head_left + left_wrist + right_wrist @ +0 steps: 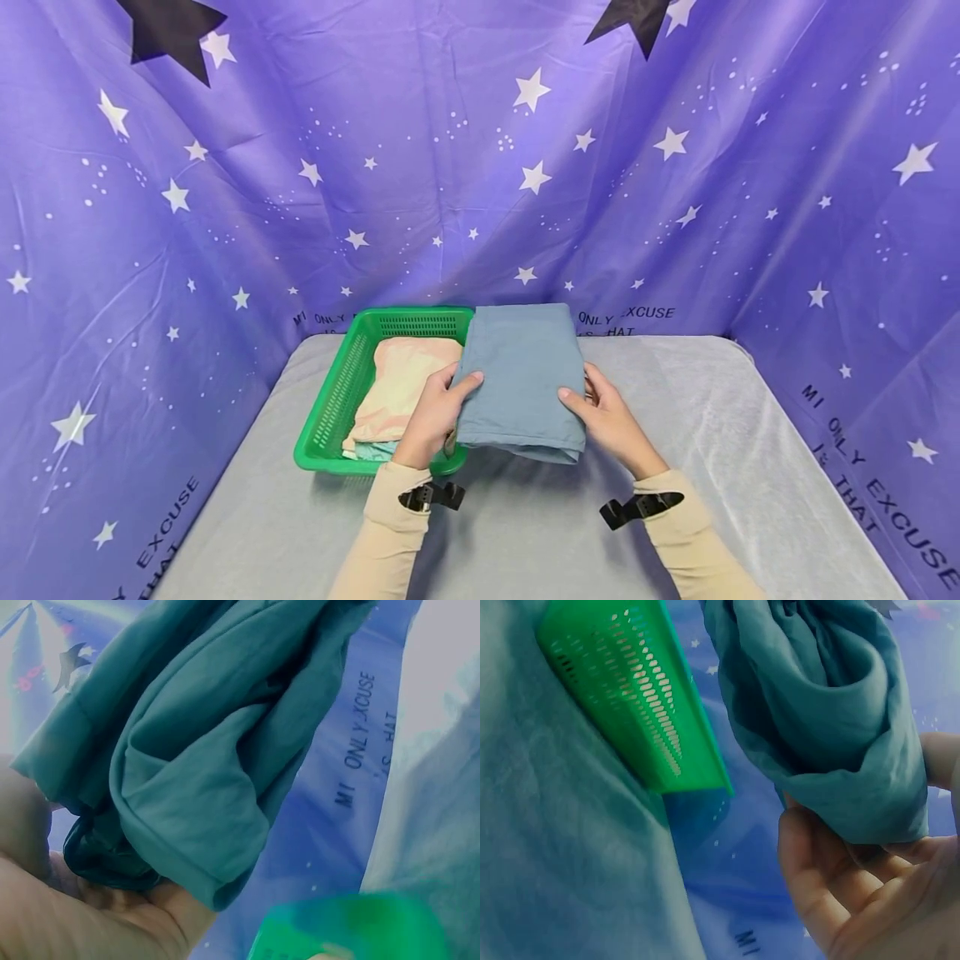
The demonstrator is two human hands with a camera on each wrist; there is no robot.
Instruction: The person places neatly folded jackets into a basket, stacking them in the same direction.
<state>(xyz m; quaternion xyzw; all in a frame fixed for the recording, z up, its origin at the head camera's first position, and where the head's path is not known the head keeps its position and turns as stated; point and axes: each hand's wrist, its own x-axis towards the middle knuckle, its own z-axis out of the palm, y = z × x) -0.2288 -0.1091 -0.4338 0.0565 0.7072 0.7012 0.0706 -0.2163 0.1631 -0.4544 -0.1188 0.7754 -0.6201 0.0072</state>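
A folded blue-grey cloth (521,375), perhaps a garment, is held up between both hands beside the basket's right side. My left hand (435,412) grips its left edge, thumb on the front face and fingers behind. On the opposite edge my right hand (611,421) pinches it the same way. Layered folds of the cloth (195,795) show in the left wrist view, with the left hand (97,915) under them. In the right wrist view the right hand's fingers (810,877) support the folded cloth (832,735) from below and behind.
A green perforated plastic basket (330,417) stands at the left on the grey-covered table (675,400). Inside it lie a folded peach and cream cloth (405,383) and a teal one (375,451) beneath. A purple star-patterned curtain (450,167) encloses the back and sides.
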